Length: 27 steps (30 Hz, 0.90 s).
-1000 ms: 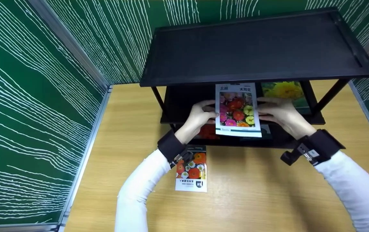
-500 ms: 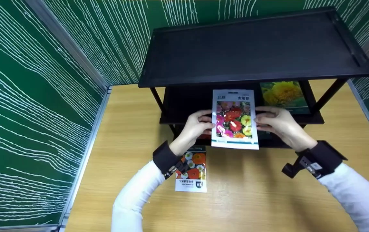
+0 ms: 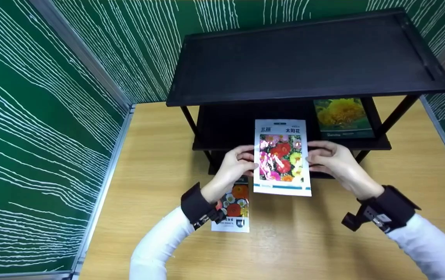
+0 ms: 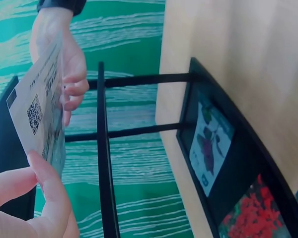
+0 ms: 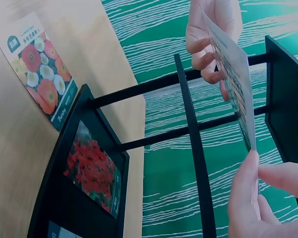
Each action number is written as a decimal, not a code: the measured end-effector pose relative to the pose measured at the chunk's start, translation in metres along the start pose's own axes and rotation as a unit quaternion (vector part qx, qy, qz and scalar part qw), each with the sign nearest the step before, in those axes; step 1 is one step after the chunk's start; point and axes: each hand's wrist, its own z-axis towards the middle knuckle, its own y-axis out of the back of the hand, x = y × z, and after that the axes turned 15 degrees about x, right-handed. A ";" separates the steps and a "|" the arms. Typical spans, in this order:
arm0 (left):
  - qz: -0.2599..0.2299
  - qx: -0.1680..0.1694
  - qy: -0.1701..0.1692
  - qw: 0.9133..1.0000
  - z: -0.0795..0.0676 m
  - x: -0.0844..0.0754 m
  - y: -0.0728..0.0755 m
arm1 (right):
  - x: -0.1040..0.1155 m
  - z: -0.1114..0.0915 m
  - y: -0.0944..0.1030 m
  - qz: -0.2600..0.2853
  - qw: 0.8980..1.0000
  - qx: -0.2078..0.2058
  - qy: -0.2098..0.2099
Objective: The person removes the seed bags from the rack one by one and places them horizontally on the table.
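the left hand (image 3: 234,163) and right hand (image 3: 337,161) are pinching a packet (image 3: 282,157) by opposite edges near a shelf (image 3: 311,58).

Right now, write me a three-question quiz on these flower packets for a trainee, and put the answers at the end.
1. Fill in the blank: The left hand and right hand hold the multicoloured-flower packet by its opposite side ____.

2. True or false: The yellow-flower packet lies on the top shelf.

3. Short answer: Which packet lies on the wooden table in front of the black rack?

Key:
1. edges
2. false; it lies at the right end of the middle shelf
3. the orange-and-white-flower packet
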 end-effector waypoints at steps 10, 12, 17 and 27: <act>-0.012 0.006 0.003 1.000 -0.017 0.014 -0.002 | -0.016 -0.009 -0.012 -0.007 1.000 -0.007 0.007; -0.012 0.006 0.003 1.000 -0.021 0.017 -0.003 | -0.019 -0.011 -0.015 -0.010 1.000 -0.009 0.009; -0.023 0.007 0.001 1.000 -0.029 0.027 -0.004 | -0.031 -0.011 -0.019 -0.018 1.000 -0.011 0.005; -0.018 0.015 -0.031 0.999 -0.037 0.050 -0.003 | -0.050 -0.015 -0.027 -0.027 0.999 -0.017 0.019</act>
